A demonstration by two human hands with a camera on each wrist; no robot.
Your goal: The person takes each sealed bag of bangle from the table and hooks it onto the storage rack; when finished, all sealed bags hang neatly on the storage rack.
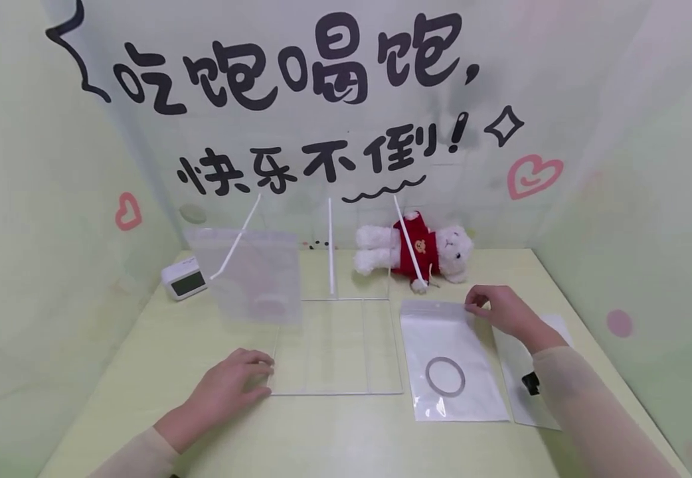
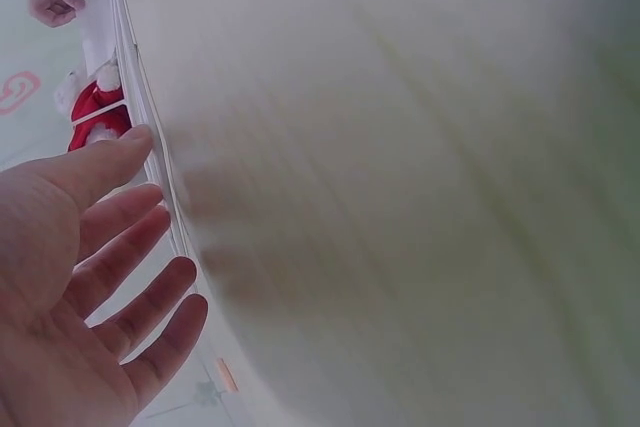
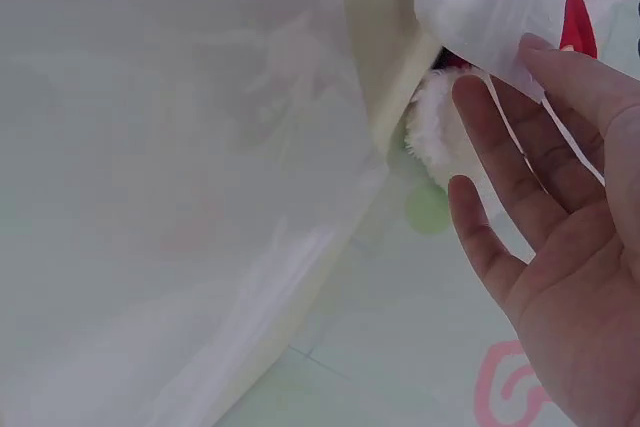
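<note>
A clear display rack (image 1: pixel 335 393) with a flat base and three white hook rods (image 1: pixel 331 252) stands mid-table. From its left rod hangs a frosted plastic bag (image 1: pixel 256 279). My left hand (image 1: pixel 226 392) is at the base's left edge, fingers loosely extended and touching it; the left wrist view shows the palm (image 2: pixel 60 257) turned up to that edge. Right of the rack lies a clear zip bag (image 1: pixel 447 332) holding a ring-shaped band (image 1: pixel 445 377). With thumb and finger, my right hand (image 1: pixel 504 309) pinches that bag's top right corner, seen also in the right wrist view (image 3: pixel 490 7).
A second bag (image 1: pixel 516 365) with a small black item (image 1: pixel 531 383) lies at the right, partly under the right forearm. Behind the rack lies a white plush bear (image 1: pixel 414 249) in red clothing. A small white digital clock (image 1: pixel 184 279) stands at the back left.
</note>
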